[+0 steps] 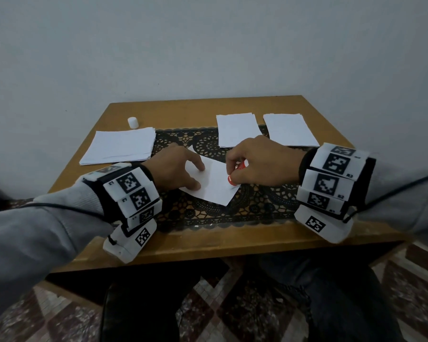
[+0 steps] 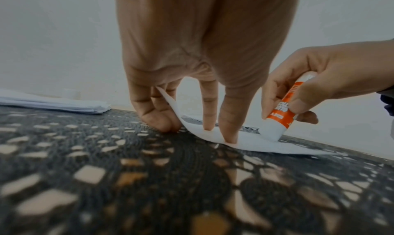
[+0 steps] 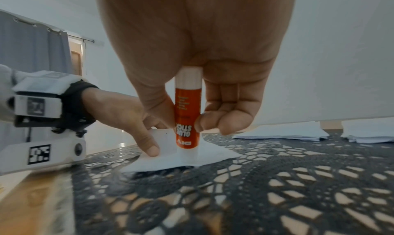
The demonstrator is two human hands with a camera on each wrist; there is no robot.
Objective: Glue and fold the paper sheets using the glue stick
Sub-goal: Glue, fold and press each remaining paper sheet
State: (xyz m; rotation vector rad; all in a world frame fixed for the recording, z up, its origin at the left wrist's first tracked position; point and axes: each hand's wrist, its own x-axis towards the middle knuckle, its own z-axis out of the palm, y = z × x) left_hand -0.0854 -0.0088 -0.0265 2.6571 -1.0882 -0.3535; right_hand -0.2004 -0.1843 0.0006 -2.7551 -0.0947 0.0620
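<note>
Head view: the table (image 1: 208, 245) carries a dark lace mat (image 1: 208, 213) down its middle, and on the mat lies one sheet (image 1: 214, 185), skewed, between the two hands. Three stacks of paper sit behind it: a broad one (image 1: 120, 146) at the left and two narrower ones (image 1: 239, 130) (image 1: 290, 129) at the far right, all well apart from the sheet. Whether those stacks are blank or already glued I cannot tell, so I judge only that one sheet is in the gluing step, with its fold left to do. The left hand (image 1: 177, 169) rests on the sheet's left part with straight fingers (image 2: 229, 120) pressing it flat; its far corner curls up against that hand. The right hand (image 1: 260, 164) grips the orange glue stick (image 3: 187, 120) between thumb and fingers, upright, tip down on the sheet near its right edge. A small white cap (image 1: 133, 122), probably the stick's, stands at the table's far left, beside the broad stack. Nothing blocks the stick's path across the sheet but the pressing fingers, which would likely have to shift for glue to reach the left part.
</note>
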